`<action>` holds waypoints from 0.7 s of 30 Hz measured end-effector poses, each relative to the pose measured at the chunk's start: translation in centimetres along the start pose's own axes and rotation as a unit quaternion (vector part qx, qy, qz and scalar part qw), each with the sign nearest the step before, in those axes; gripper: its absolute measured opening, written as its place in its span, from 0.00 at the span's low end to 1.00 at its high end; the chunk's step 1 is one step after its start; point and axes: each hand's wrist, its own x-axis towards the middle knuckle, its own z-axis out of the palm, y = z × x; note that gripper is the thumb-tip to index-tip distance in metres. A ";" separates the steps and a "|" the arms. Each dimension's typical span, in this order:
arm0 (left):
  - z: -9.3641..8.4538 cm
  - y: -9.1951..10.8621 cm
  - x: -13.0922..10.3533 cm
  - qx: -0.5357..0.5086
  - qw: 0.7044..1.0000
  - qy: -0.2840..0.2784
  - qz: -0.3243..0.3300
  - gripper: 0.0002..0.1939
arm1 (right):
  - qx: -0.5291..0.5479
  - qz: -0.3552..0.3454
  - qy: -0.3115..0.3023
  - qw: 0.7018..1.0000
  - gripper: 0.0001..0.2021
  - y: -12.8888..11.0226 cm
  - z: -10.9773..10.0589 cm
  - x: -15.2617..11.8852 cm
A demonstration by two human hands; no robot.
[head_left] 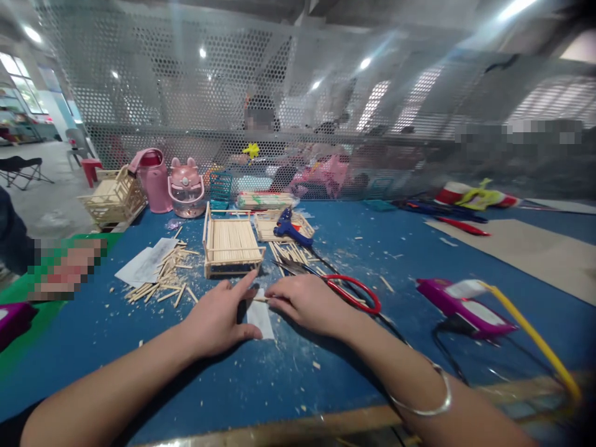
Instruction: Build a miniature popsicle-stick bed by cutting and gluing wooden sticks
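Observation:
My left hand lies low over the table with its fingers apart. Its index finger points at the front of a small bed-like frame of wooden sticks, and its thumb rests by a strip of white paper. Opposite it, my right hand pinches a short wooden stick above the paper's upper end. Just beyond the right hand lie red-handled scissors, and a blue glue gun rests on a second stick frame. Loose cut sticks are heaped to the left.
Pink bottles and another stick model stand at the back left, before a perforated metal screen. A purple device with a yellow cable sits right, near brown cardboard. Part of another person shows at far left.

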 end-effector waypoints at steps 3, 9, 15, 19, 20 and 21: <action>0.0 0.0 0.1 0.003 1.000 -0.001 0.009 0.49 | -0.002 -0.039 -0.030 0.999 0.09 -0.3 -0.3 -0.4; 0.0 -0.1 0.0 0.005 1.000 0.005 0.020 0.48 | -0.018 -0.061 0.082 0.995 0.11 0.1 0.5 -0.5; 0.0 -0.1 -0.1 0.006 1.000 -0.003 0.018 0.48 | -0.114 -0.106 0.028 0.987 0.08 -0.8 0.7 -0.8; 0.1 -0.1 -0.1 0.001 1.000 -0.006 0.025 0.48 | -0.116 -0.111 0.039 0.986 0.08 -0.8 0.2 -1.1; 0.1 -0.1 -0.1 0.002 1.000 -0.005 0.023 0.48 | -0.120 -0.096 0.055 0.987 0.08 -0.7 0.2 -1.1; 0.1 -0.1 -0.1 0.003 1.000 -0.003 0.021 0.48 | -0.126 -0.082 0.069 0.986 0.09 -0.6 0.3 -1.0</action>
